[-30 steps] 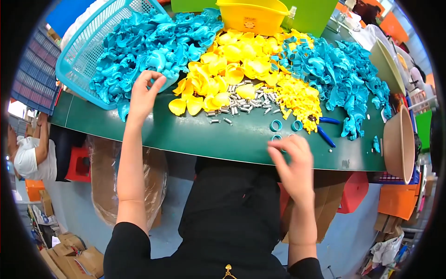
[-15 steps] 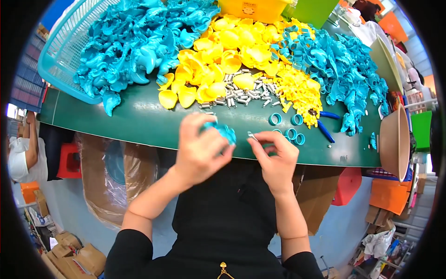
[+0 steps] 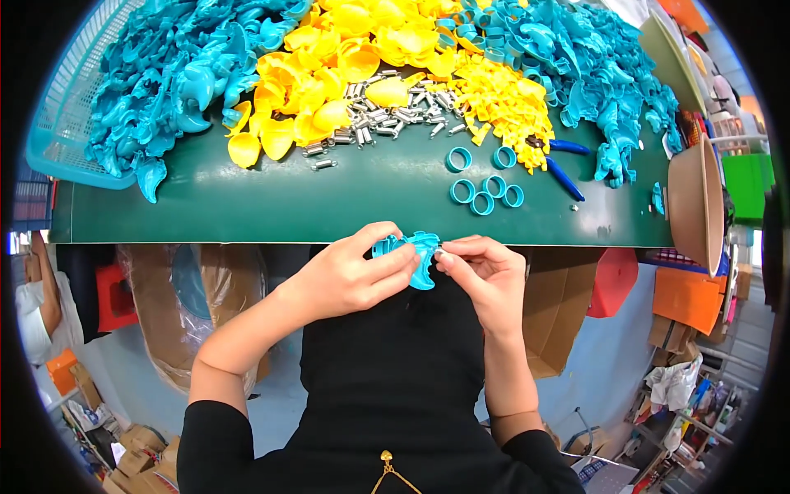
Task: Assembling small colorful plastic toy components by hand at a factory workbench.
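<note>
Close to the table's near edge, my left hand (image 3: 358, 276) is closed round a curved teal plastic part (image 3: 423, 262), whose right side sticks out past the fingers. Against that side, my right hand (image 3: 487, 276) pinches a small metal spring (image 3: 439, 248), mostly covered by thumb and forefinger. The two hands nearly meet at the part. Beyond them on the table are several teal rings (image 3: 484, 202), and farther back a scatter of small metal springs (image 3: 387, 123).
A heap of teal parts (image 3: 193, 82) fills and overflows a teal basket (image 3: 62, 140) at left. Yellow shells (image 3: 276, 136) and small yellow pieces (image 3: 506, 99) lie mid-table. Blue-handled pliers (image 3: 566, 177) rest near another teal heap (image 3: 605, 115). A beige basin (image 3: 695, 206) stands at right.
My hands have come together, bringing the spring against the teal part. The part is turned, showing more of itself. The view has tilted, so the table sits higher in the picture.
</note>
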